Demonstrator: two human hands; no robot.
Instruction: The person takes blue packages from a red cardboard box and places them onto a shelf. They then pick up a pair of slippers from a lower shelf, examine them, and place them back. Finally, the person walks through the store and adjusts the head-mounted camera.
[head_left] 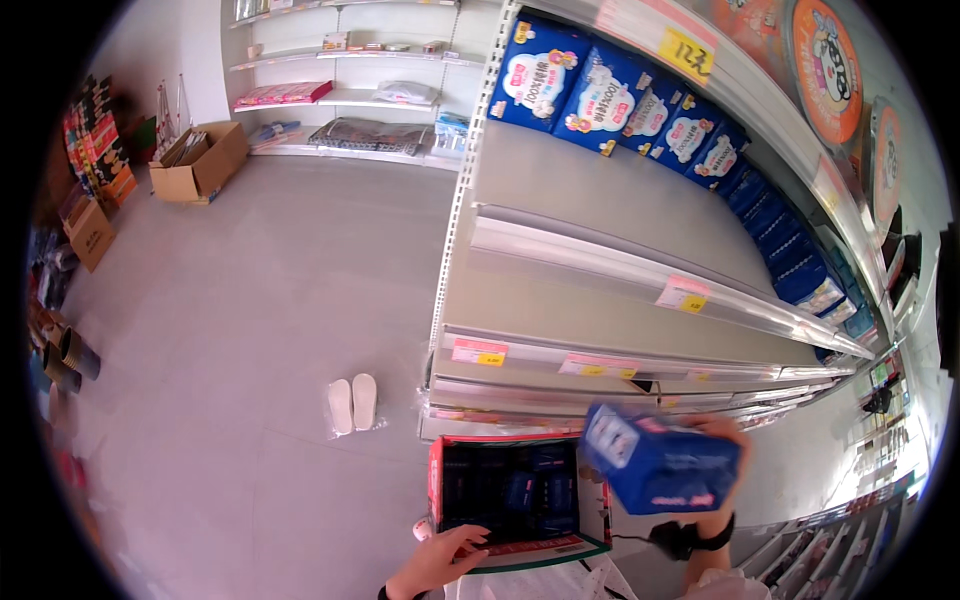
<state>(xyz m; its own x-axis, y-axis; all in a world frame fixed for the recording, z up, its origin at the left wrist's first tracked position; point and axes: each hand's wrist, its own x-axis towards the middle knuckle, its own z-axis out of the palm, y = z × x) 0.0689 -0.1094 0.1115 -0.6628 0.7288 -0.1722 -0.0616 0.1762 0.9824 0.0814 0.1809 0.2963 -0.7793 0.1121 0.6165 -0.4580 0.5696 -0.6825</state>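
Observation:
A dark blue soft package [665, 465] with a white and pink print is in my right hand [733, 432]. My right fingers wrap round its far side, and it hangs in the air beside an open carton [435, 490] with a red and green rim. Several more blue packages [520, 492] stand inside the carton, partly in shadow. My left hand [445, 556] rests at the carton's near left edge, its fingers stretched out and apart, with nothing held.
Ahead on the right, a white shelf unit [600, 255] carries a row of blue packages [540, 75] on its upper level. White slippers [353, 403] lie on the floor to the left. A brown cardboard box [215, 165] and wall shelves [345, 95] are farther back.

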